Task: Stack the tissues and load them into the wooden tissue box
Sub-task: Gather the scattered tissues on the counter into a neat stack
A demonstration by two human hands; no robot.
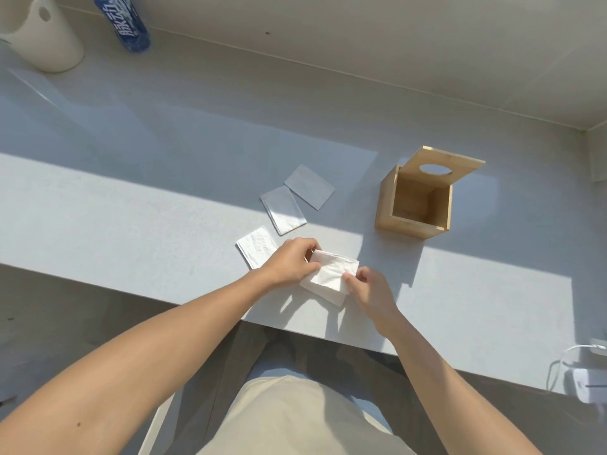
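A small stack of white folded tissues (328, 277) lies near the table's front edge. My left hand (289, 262) pinches its left side and my right hand (369, 292) pinches its right corner. Three more folded tissues lie flat to the left and behind: one in sunlight (256, 246), one (284, 210) half in shade, and one (308, 187) in shade. The wooden tissue box (414, 205) stands to the right, empty, with its lid (443, 164) swung open; the lid has an oval hole.
A white table (131, 218) carries everything, and its front edge runs just below my hands. At the far left stand a white bin (49, 37) and a blue bottle (128, 24). A white charger with cable (581, 379) sits at the right edge.
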